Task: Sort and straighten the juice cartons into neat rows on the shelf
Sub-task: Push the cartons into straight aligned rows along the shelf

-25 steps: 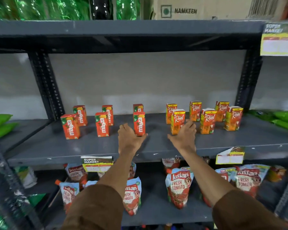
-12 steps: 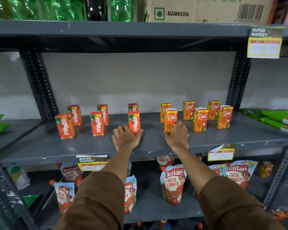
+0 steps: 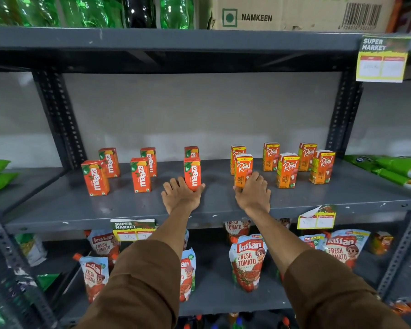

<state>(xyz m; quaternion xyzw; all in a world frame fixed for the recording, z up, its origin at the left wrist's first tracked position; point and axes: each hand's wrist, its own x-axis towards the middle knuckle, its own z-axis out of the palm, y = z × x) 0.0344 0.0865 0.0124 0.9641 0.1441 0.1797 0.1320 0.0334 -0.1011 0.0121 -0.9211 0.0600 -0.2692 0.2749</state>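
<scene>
Both hands have closed in: the left hand [image 3: 180, 194] now touches the base of a Maaza carton [image 3: 192, 174], fingers spread, not gripping; the right hand [image 3: 253, 192] cups a Real carton [image 3: 243, 169]. Cartons stand upright on the shelf [image 3: 223, 210]; straightening begins, judging by contact

Upright orange juice cartons [image 3: 192, 173] in loose rows on grey shelf [image 3: 128, 205]

Red-orange Maaza cartons [image 3: 192, 174], orange Real cartons [image 3: 287, 170], grey shelf [image 3: 128, 205], brown sleeves [image 3: 140, 286]
</scene>
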